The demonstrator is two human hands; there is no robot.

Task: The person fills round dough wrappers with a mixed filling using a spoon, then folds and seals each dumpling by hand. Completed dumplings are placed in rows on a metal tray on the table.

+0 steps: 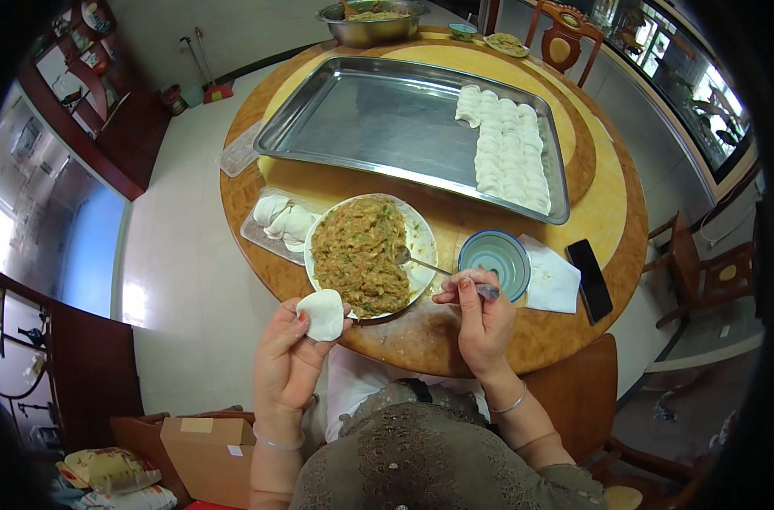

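My left hand holds a round dough wrapper at the near edge of a white plate. Minced filling with green bits is heaped on that plate. In my right hand is the handle of a metal spoon, whose bowl touches the right side of the filling. More wrappers lie overlapped in a clear plastic tray left of the plate. Beyond, rows of white dumplings fill the right part of a large metal tray.
Right of the plate stand a blue-rimmed bowl, a white folded paper or cloth and a black phone. A metal basin, a small bowl and a plate of food are at the table's far side.
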